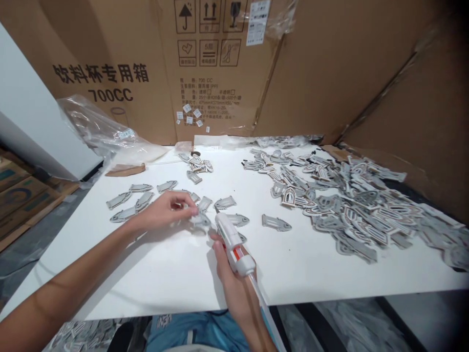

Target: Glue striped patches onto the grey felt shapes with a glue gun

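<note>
My right hand [234,288] is wrapped round a white glue gun [229,232] with a red-orange part. Its thin nozzle points up and left, and a pale stick or cord trails from its back end. My left hand [170,208] is closed, thumb and fingers pinching a flat grey cut-out piece [201,221], a little blurred, just left of the nozzle. Similar grey pieces lie close by: one [225,202] by the nozzle, another [238,220] partly behind the gun, and a single one [276,223] farther right. Several more [135,212] lie left of my left hand.
A large heap of grey and white cut-outs [351,195] covers the right of the white table [146,278]. A smaller pile [200,165] sits at the back. Cardboard walls [220,98] stand behind and right. Clear plastic film [98,127] and a brown cardboard scrap [126,170] lie back left.
</note>
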